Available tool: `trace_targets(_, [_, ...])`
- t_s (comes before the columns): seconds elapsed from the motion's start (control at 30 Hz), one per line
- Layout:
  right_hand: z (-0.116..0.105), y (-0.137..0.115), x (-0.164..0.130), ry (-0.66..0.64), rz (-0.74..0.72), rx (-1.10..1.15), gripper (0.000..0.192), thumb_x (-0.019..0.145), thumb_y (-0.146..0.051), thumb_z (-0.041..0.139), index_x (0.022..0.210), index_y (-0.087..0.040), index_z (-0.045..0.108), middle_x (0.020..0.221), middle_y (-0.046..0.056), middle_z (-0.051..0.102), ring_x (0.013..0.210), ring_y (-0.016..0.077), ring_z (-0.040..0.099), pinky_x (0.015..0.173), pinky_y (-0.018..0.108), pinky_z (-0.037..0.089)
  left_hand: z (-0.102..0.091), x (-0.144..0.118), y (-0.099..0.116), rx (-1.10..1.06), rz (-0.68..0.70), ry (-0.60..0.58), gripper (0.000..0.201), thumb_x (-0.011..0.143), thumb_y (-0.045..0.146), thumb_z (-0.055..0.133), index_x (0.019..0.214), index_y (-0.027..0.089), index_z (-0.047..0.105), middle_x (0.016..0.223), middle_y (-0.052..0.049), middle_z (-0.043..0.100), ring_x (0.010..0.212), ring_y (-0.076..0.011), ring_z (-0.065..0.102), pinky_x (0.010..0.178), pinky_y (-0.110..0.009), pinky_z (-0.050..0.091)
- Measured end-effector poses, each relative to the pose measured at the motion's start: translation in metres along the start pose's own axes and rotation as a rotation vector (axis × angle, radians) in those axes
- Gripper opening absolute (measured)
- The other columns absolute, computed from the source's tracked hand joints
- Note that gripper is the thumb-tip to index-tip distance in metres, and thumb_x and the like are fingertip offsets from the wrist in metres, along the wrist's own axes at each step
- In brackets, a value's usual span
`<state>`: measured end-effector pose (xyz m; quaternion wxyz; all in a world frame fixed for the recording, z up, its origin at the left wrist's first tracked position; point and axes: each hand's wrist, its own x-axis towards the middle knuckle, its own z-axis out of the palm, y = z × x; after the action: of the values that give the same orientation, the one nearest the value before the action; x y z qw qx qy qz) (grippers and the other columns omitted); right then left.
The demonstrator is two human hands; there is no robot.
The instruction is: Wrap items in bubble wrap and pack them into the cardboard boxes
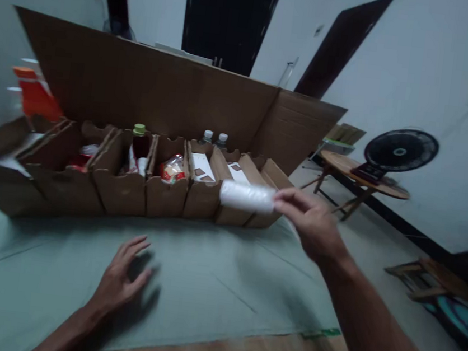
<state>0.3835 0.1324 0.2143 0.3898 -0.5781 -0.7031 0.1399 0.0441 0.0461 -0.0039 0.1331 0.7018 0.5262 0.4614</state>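
My right hand (307, 217) pinches one end of a white roll (246, 196), blurred and wrapped in what looks like thin plastic. The roll is held level, in front of the right-hand cardboard bins (233, 216). Over the green tablecloth (193, 272), my left hand (121, 272) has its fingers apart and nothing in them. Behind both hands, several bins stand side by side. One contains a red and clear packet (173, 168), another a bottle with a green cap (139, 130). White boxes (203, 167) with brown marks fill two of the bins towards the right.
A tall cardboard panel (163, 91) rises behind the bins. Two white-capped bottles (208, 135) show between it and the bins. An orange bottle (36, 94) is at the far left. Off to the right are a black fan (400, 152) on a wooden table (341, 162) and a low wooden stool (421, 275).
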Motion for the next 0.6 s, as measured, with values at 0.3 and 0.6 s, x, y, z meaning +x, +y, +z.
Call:
trace_targets(0.3, [0.152, -0.028, -0.115, -0.672, 0.25, 0.677, 0.031, 0.079, -0.043, 0.068, 0.103, -0.022, 0.066, 0.087, 0.002, 0.067, 0.084, 0.0184, 0.063, 0.081, 0.032, 0.048, -0.021, -0.019, 0.054, -0.239, -0.208, -0.223, 0.032, 0.084, 0.03, 0.065, 0.115, 0.022, 0.069, 0.109, -0.009, 0.074, 0.099, -0.0253, 0.067, 0.091, -0.039, 0.051])
trace_targets(0.6, [0.207, -0.036, -0.156, -0.464, 0.398, 0.57, 0.062, 0.071, -0.039, 0.075, 0.126, -0.019, 0.057, 0.103, 0.006, 0.07, 0.087, 0.0213, 0.065, 0.081, 0.035, 0.052, -0.027, -0.043, 0.038, -0.831, -0.802, -0.11, 0.064, 0.085, 0.046, 0.062, 0.138, 0.014, 0.048, 0.084, -0.001, 0.067, 0.068, -0.0148, 0.062, 0.061, -0.025, 0.047])
